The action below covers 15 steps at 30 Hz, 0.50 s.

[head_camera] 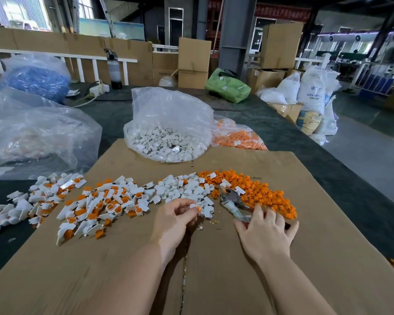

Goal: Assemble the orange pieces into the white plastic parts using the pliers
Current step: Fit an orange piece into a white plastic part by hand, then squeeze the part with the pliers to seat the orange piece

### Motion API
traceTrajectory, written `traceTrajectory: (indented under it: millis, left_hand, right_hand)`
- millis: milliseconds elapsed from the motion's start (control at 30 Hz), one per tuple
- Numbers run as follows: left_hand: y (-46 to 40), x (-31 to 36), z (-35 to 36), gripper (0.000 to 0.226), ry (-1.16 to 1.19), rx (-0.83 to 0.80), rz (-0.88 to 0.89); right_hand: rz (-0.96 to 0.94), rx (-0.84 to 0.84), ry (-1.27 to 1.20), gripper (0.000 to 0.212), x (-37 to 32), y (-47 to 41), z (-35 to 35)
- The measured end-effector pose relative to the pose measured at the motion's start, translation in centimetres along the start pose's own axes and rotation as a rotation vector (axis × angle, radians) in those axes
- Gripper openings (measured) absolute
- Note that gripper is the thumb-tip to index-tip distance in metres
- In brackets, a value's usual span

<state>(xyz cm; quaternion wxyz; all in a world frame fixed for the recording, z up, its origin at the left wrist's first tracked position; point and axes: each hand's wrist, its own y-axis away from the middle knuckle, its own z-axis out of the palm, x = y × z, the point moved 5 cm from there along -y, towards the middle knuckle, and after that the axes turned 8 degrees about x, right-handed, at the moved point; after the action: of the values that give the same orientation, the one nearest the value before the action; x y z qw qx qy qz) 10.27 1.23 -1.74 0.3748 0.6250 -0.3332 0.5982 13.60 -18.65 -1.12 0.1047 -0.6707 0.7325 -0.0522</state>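
My left hand [175,218] pinches a white plastic part with an orange piece in it [197,208], just above the cardboard sheet [214,269]. My right hand [265,230] lies flat with its fingers spread over the handles of the pliers [233,202], which lie on the cardboard with their jaws pointing away. Loose orange pieces [259,192] are heaped right of the pliers. Loose white parts [187,189] lie behind my left hand. A spread of white parts fitted with orange pieces [96,205] covers the left.
A clear bag of white parts [168,142] stands at the cardboard's far edge, with a bag of orange pieces [239,138] to its right. Large plastic bags [37,133] sit at the left. A bottle [115,71], cartons and sacks stand further back.
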Motion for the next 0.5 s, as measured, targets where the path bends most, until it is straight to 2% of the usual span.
traceTrajectory:
  millis: [100, 233, 300, 367, 500]
  left_hand:
    - [0.0, 0.2, 0.0, 0.015, 0.045, 0.011, -0.025]
    - [-0.1, 0.3, 0.1, 0.015, 0.107, 0.031, -0.089]
    - [-0.2, 0.3, 0.2, 0.014, 0.165, 0.033, -0.136]
    - [-0.3, 0.4, 0.2, 0.014, 0.25, 0.034, -0.198]
    - [-0.6, 0.4, 0.0, 0.014, 0.318, 0.034, -0.263]
  right_hand:
    - [-0.121, 0.077, 0.085, 0.049, -0.5, 0.0, -0.8]
    - [-0.209, 0.057, -0.009, 0.043, -1.9, 0.5, -2.0]
    - [-0.218, -0.057, -0.222, 0.041, -2.7, 0.7, -2.7]
    - [-0.205, -0.243, -0.486, 0.04, -3.7, 1.1, -3.2]
    - [-0.202, -0.445, -0.662, 0.045, -4.8, 1.7, -4.5]
